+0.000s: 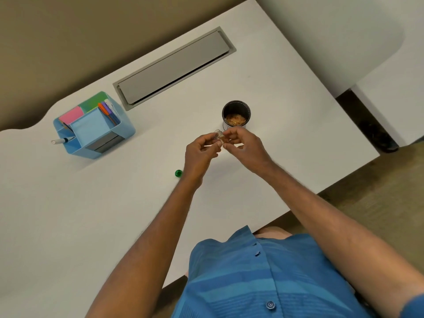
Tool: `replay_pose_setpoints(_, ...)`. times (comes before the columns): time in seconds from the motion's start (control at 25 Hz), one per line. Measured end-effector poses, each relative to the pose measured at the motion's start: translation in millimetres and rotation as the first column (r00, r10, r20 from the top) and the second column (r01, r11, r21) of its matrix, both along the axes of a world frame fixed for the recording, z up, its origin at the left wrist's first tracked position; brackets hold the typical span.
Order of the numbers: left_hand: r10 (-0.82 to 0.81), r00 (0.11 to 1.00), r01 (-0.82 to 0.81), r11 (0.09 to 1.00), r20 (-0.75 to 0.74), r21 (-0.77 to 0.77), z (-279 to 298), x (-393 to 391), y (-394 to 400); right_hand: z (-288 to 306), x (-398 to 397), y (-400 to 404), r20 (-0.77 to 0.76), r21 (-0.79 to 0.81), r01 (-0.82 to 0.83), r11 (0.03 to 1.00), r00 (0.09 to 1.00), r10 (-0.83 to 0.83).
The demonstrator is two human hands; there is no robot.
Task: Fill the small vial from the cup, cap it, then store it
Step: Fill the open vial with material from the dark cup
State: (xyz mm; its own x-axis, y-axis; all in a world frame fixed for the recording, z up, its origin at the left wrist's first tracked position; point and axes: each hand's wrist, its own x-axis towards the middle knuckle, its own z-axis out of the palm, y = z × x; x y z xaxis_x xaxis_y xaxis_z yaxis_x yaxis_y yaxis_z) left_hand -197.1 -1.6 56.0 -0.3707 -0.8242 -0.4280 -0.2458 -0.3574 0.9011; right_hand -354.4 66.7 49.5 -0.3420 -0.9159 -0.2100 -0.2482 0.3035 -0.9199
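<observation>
Step in hand: filling. Small clear vial (218, 136) held above the white table (275, 92), just in front of the dark cup (236, 115), mouth tilted toward the cup. Left hand (202, 150) pinches the vial body between thumb and fingers. Right hand (243, 143) has fingertips drawn together at the vial's mouth (whether they grip an item from the cup is too small to tell). Cup holds small golden-brown pieces, level low. Something tan shows inside the vial; fill level unclear.

Green cap (178, 173) lies on the table, near the left wrist, untouched: capping not yet done.

Next, by my judgement: top up, then 1 hand fetches the cap. Storage likely the blue organizer (96, 134), well apart at left.
</observation>
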Motion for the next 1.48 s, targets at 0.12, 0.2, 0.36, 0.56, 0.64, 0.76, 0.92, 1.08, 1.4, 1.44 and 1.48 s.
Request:
replay_pose_setpoints(0.12, -0.034, 0.991, 0.050, 0.992, 0.132, -0.116, -6.7, -20.1, -10.5, 4.0, -35.7, -2.5, -0.110, 0.012, 0.047, 0.999, 0.993, -0.045)
replay_pose_setpoints(0.2, -0.062, 0.963, 0.123, 0.967, 0.260, -0.223, -14.7, -38.5, -21.1, 6.1, -58.8, -6.6, -0.200, 0.038, 0.087, 0.995, 0.977, -0.078)
replay_pose_setpoints(0.36, -0.171, 0.906, 0.304, 0.900, 0.388, -0.313, -30.8, -74.0, -42.5, 8.7, -84.3, -20.3, -0.417, 0.100, 0.065, 0.993, 0.909, -0.017)
replay_pose_setpoints(0.56, -0.170, 0.888, 0.333, 0.879, 0.428, -0.341, -43.4, -98.9, -52.7, 7.1, -90.9, -33.2, -0.544, 0.173, -0.074, 0.982, 0.824, 0.158)
replay_pose_setpoints(0.64, -0.177, 0.884, 0.353, 0.859, 0.433, -0.371, -46.0, -101.6, -52.9, 4.8, -90.6, -35.6, -0.555, 0.184, -0.094, 0.978, 0.811, 0.183)
replay_pose_setpoints(0.76, -0.165, 0.891, 0.344, 0.853, 0.422, -0.393, -48.1, -102.2, -51.5, 2.6, -90.7, -37.3, -0.560, 0.181, -0.118, 0.976, 0.804, 0.201)
replay_pose_setpoints(0.92, -0.152, 0.895, 0.325, 0.866, 0.420, -0.379, -50.2, -102.6, -50.6, 0.5, -92.8, -37.6, -0.557, 0.166, -0.124, 0.978, 0.807, 0.197)
replay_pose_setpoints(1.08, -0.151, 0.893, 0.329, 0.861, 0.424, -0.387, -50.8, -102.3, -50.8, -1.1, -92.9, -38.9, -0.558, 0.162, -0.123, 0.979, 0.807, 0.194)
replay_pose_setpoints(1.4, -0.196, 0.862, 0.367, 0.877, 0.467, -0.310, -44.2, -90.3, -51.9, -5.5, -91.3, -30.3, -0.574, 0.192, -0.067, 0.979, 0.802, 0.168)
replay_pose_setpoints(1.44, -0.202, 0.848, 0.375, 0.881, 0.489, -0.287, -44.2, -83.6, -52.8, -6.7, -90.8, -28.4, -0.562, 0.204, -0.051, 0.978, 0.812, 0.160)
replay_pose_setpoints(1.48, -0.201, 0.831, 0.385, 0.880, 0.518, -0.277, -44.4, -74.0, -53.0, -7.5, -89.7, -26.1, -0.538, 0.212, -0.031, 0.977, 0.830, 0.143)
